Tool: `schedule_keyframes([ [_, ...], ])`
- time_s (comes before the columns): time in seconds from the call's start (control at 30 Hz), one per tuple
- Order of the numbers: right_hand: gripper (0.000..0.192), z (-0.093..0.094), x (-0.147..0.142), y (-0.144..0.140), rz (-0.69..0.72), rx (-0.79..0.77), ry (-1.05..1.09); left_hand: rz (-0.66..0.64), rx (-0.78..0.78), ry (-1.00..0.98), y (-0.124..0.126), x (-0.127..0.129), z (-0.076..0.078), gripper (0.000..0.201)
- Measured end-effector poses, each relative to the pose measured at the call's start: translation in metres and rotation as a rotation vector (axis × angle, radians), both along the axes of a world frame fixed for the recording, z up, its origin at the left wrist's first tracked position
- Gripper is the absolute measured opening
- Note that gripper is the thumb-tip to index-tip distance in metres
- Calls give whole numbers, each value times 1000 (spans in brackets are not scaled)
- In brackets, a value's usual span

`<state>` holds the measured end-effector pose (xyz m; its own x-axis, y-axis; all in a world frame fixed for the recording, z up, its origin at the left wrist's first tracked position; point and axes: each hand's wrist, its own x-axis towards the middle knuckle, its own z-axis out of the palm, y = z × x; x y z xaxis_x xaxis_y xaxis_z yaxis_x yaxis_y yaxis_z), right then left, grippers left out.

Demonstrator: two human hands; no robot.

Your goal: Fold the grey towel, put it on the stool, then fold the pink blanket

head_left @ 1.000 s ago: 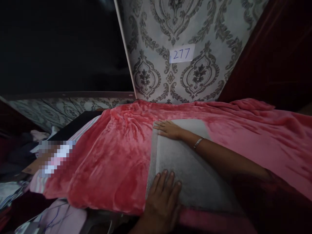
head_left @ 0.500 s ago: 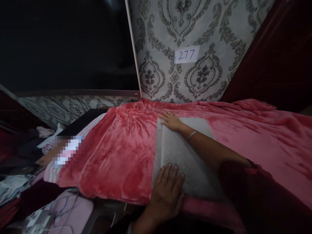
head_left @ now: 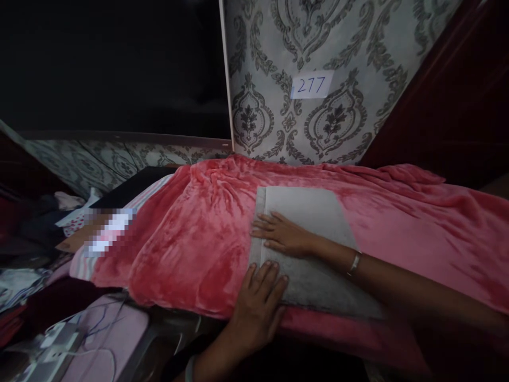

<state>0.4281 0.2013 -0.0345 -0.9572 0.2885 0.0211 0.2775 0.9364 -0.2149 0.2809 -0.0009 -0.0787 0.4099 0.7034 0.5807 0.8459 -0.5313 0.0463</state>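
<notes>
A grey, soft-looking cloth, folded into a flat piece with a seam or fold line down its left side, lies on a pink plush blanket. My right hand rests flat on the cloth's left part, fingers spread and pointing left across the seam. Below it, my left hand lies over the near left corner of the cloth, fingers outstretched. Both hands are open and grip nothing. The cloth's exact kind cannot be made out.
A large dark screen stands at the back left. A paper marked 277 is on the patterned wall. Down at the left are a white power strip with cables, a pink surface and piled clothes.
My right hand has slid from the cloth's far left corner toward me, closer to my left hand. My left hand has shifted slightly left. The camera view has shifted a little.
</notes>
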Motion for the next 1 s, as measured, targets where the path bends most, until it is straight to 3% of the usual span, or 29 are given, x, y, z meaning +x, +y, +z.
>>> schedule_keyframes([
  [0.23,55,0,-39,90,-244,24,-36,-9,112,-78,4,2,-6,43],
  [0.53,55,-3,-60,143,-474,18,-62,-7,201,-192,10,7,-23,40],
  [0.7,55,-9,-64,150,-548,34,-2,-3,217,-172,11,8,-30,42],
  [0.83,58,4,-62,146,-554,51,53,-12,235,-198,12,6,-27,43],
  [0.9,61,13,-54,131,-524,78,132,-18,226,-178,11,5,-23,42],
  [1.0,63,21,-29,84,-373,125,173,-28,214,-149,10,3,-16,40],
])
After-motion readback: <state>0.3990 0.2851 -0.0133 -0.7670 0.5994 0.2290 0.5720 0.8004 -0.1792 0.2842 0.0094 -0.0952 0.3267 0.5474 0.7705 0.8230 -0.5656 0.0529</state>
